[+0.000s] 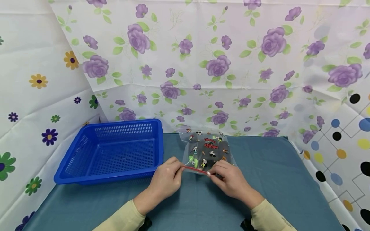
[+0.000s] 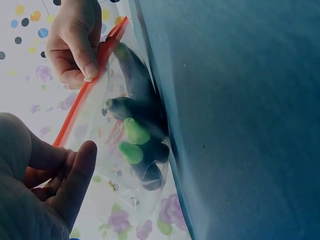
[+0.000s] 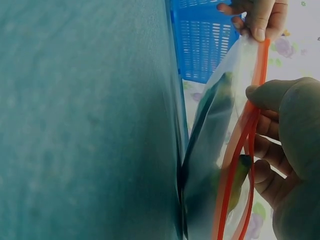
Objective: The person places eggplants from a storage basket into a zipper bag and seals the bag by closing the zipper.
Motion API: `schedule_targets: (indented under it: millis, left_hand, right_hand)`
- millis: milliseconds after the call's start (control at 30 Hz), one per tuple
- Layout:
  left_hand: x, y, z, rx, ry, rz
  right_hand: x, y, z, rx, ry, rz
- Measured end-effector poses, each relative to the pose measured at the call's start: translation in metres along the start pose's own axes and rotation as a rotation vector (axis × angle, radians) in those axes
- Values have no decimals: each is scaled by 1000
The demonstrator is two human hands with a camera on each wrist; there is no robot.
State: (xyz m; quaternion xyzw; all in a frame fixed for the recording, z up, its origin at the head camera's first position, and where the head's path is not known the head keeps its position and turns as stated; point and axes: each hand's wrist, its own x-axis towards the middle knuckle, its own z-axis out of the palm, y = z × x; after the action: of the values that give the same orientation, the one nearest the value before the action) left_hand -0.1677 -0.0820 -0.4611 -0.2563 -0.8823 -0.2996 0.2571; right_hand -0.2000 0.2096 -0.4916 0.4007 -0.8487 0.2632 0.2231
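Note:
A clear zip bag [image 1: 212,154] with cartoon prints and a red zip edge [image 1: 196,169] lies on the table in front of me. Several dark, long things with green ends [image 2: 135,131] are inside; their exact kind is hard to tell through the plastic. My left hand [image 1: 167,176] pinches the zip edge at its left end. Near the other end, my right hand [image 1: 229,179] pinches the edge by a small white piece [image 1: 208,173]. In the right wrist view, the two red strips [image 3: 234,175] stand apart beside the right hand [image 3: 295,145].
A blue plastic basket [image 1: 159,128] with slotted walls stands to the left of the bag. Blue-green cloth [image 1: 268,173] covers the table. A flower-patterned sheet [image 1: 196,106] hangs behind it, with other patterned sheets at both sides.

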Motion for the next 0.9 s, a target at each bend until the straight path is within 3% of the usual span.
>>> schedule_targets:
  millis: [900]
  left_hand:
    - [3, -3, -5, -10, 23, 11]
  right_hand:
    - [-5, 10, -9, -25, 17, -23]
